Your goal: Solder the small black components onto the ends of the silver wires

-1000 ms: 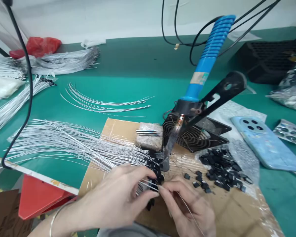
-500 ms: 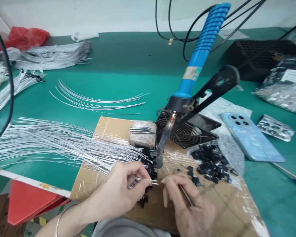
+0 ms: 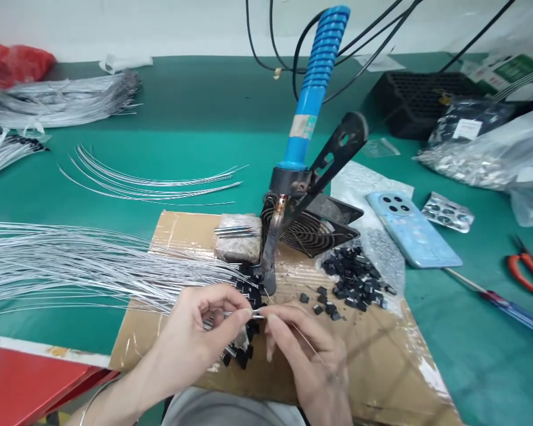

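1. Wires (image 3: 258, 314), head view: a few pale ends showed between the two hands, above the cardboard sheet (image 3: 373, 367) and close to the clustered black pieces (image 3: 238, 357).
2. The left hand (image 3: 206, 328) pinched these ends between thumb and forefinger, tips poking just past the grip.
3. The right hand (image 3: 308, 355) carried a thin strand (image 3: 313, 348), thumb and forefinger nearly together at the wire tips; whether they also gripped those tips, I could not tell.
4. The wires looked very light and springy, probably smooth enough to roll under a loose thumb. A firm pinch right behind the tips seemed best, since longer free ends would likely wobble.
5. The strand looked finer and easily bent, so a hold near its end seemed sensible.
6. Beyond the hands leaned a blue-handled iron (image 3: 313, 94).
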`<control>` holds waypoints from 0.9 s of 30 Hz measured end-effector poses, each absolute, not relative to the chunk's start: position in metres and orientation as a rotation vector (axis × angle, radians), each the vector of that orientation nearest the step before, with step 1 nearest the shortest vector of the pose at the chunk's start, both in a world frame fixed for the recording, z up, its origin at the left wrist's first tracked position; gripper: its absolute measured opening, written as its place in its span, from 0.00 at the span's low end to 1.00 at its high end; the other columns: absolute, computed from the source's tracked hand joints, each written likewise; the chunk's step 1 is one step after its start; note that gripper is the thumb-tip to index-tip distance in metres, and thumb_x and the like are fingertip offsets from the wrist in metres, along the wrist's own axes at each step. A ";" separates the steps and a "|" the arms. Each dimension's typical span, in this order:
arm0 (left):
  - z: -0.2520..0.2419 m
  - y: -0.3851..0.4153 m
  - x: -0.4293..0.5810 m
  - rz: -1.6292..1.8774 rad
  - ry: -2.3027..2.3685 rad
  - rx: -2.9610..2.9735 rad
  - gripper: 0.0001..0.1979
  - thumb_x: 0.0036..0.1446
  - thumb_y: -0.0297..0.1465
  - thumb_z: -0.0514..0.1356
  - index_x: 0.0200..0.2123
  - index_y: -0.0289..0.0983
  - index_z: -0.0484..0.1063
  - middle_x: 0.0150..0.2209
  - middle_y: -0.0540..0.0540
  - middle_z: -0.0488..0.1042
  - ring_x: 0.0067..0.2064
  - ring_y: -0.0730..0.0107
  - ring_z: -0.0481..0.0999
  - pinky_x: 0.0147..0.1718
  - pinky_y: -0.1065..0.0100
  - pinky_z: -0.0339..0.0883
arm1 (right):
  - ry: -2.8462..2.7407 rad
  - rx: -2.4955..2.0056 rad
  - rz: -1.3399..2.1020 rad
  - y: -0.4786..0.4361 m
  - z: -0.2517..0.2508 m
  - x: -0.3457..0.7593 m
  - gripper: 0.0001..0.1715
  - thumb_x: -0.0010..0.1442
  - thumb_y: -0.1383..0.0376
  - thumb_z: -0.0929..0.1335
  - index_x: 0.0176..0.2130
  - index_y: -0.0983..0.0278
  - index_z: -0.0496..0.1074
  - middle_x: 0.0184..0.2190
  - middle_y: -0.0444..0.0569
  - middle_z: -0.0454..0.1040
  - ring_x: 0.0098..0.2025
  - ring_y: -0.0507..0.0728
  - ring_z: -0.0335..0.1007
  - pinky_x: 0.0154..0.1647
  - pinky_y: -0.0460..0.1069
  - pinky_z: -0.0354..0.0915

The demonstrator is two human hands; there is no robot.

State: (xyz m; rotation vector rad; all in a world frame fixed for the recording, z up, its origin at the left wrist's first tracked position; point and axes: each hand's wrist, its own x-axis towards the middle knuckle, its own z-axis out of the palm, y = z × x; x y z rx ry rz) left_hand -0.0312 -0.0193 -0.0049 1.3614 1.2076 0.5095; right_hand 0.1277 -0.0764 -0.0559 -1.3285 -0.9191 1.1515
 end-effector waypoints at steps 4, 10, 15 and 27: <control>-0.003 -0.020 -0.030 0.521 1.240 1.398 0.10 0.62 0.34 0.60 0.31 0.35 0.77 0.25 0.49 0.74 0.28 0.71 0.69 0.28 0.71 0.61 | -0.824 -1.396 1.100 -0.075 -0.043 0.121 0.06 0.58 0.64 0.74 0.29 0.58 0.81 0.23 0.40 0.70 0.21 0.47 0.64 0.23 0.42 0.61; -0.006 -0.022 -0.030 0.482 1.247 1.436 0.10 0.63 0.35 0.59 0.33 0.37 0.76 0.26 0.49 0.74 0.29 0.71 0.68 0.27 0.71 0.59 | -0.898 -1.410 1.026 -0.077 -0.043 0.122 0.05 0.58 0.65 0.73 0.30 0.57 0.81 0.22 0.40 0.70 0.22 0.48 0.64 0.23 0.43 0.60; -0.008 -0.024 -0.032 0.448 1.268 1.402 0.10 0.64 0.37 0.59 0.33 0.37 0.72 0.24 0.53 0.68 0.25 0.73 0.60 0.23 0.70 0.51 | -0.912 -1.404 1.008 -0.077 -0.044 0.122 0.05 0.58 0.65 0.74 0.32 0.57 0.83 0.22 0.40 0.71 0.22 0.48 0.65 0.23 0.43 0.61; -0.010 -0.026 -0.028 0.481 1.281 1.365 0.12 0.63 0.38 0.59 0.30 0.37 0.70 0.24 0.53 0.66 0.26 0.73 0.60 0.24 0.71 0.53 | -0.629 -1.116 1.426 -0.080 -0.070 0.125 0.05 0.59 0.61 0.75 0.36 0.59 0.84 0.25 0.44 0.74 0.19 0.46 0.66 0.18 0.41 0.65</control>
